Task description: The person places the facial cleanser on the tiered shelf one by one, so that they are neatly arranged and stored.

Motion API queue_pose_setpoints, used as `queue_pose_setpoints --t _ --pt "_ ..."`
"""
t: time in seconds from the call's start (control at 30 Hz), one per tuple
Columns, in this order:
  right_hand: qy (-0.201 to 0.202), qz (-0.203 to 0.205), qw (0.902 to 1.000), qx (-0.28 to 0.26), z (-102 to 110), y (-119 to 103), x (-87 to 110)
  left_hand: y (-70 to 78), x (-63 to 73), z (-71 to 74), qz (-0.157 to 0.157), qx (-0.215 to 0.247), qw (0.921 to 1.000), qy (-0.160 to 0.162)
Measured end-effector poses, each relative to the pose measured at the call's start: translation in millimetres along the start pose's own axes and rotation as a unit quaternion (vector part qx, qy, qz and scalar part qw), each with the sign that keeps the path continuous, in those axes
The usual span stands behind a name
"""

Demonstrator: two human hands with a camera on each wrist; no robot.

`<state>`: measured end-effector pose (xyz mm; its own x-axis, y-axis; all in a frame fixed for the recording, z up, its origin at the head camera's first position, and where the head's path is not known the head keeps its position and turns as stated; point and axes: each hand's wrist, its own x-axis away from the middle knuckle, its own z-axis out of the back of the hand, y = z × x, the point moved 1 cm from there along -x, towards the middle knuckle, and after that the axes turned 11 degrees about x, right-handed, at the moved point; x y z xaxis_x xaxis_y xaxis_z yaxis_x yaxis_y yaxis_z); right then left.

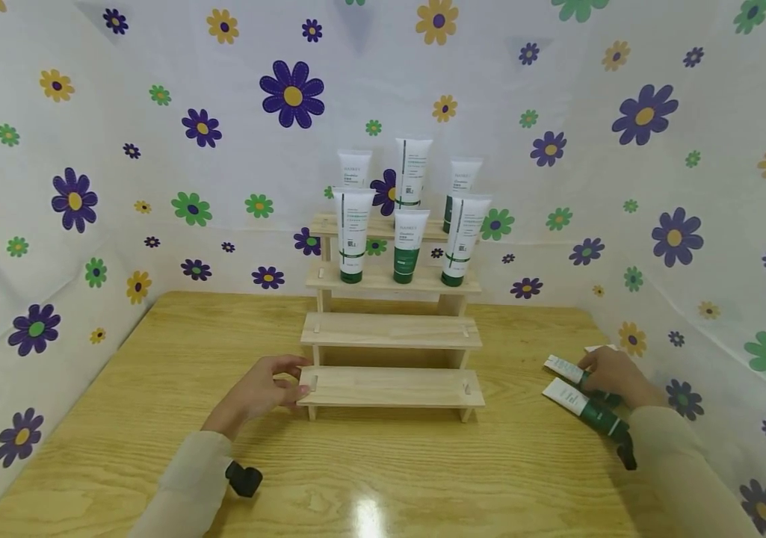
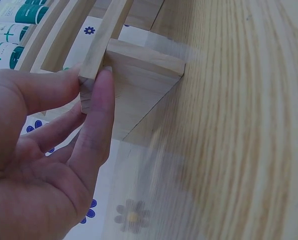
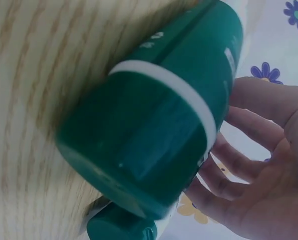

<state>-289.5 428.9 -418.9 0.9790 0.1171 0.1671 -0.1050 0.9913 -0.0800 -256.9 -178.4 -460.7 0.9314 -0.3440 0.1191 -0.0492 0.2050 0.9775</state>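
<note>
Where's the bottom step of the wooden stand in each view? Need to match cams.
Head: bottom step sits centre, low in frame; left hand holds its left end.
Left wrist: the step's left end is upper left, pinched by the fingers.
Right wrist: not in it; a green tube cap fills the frame.
Shared landmark: the wood-grain table, in all three.

White flower-print sheets (image 1: pixel 557 90) wall in a glossy wooden table (image 1: pixel 423 478).

Six white-and-green tubes (image 1: pixel 406 246) upright on upper two steps, well beyond the left fingers (image 1: pixel 291 379). Flower-print sheet (image 1: pixel 154 149) hangs behind and at both sides. Wood-grain bench (image 1: pixel 383 471) underneath.
</note>
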Motion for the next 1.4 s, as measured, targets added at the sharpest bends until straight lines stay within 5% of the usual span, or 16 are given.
queue_pose_setpoints --t 0.3,0.67,1.0,1.4 --pt "0.024 0.031 0.9990 0.021 0.6 2.4 -2.1 -0.9 -1.0 0.1 -0.004 -0.004 1.0000 -0.002" --pt "0.068 0.082 0.9939 -0.026 3.2 2.4 1.7 -1.1 -0.9 -0.4 -0.002 0.005 1.0000 -0.005" --pt "0.082 0.126 0.9814 -0.119 30.0 -22.3 4.0 -0.9 -0.7 0.5 -0.009 0.002 0.9999 -0.007" --pt "0.099 0.134 0.9726 -0.162 56.1 -58.7 3.8 1.6 0.5 -0.1 -0.010 0.000 0.9999 -0.008"
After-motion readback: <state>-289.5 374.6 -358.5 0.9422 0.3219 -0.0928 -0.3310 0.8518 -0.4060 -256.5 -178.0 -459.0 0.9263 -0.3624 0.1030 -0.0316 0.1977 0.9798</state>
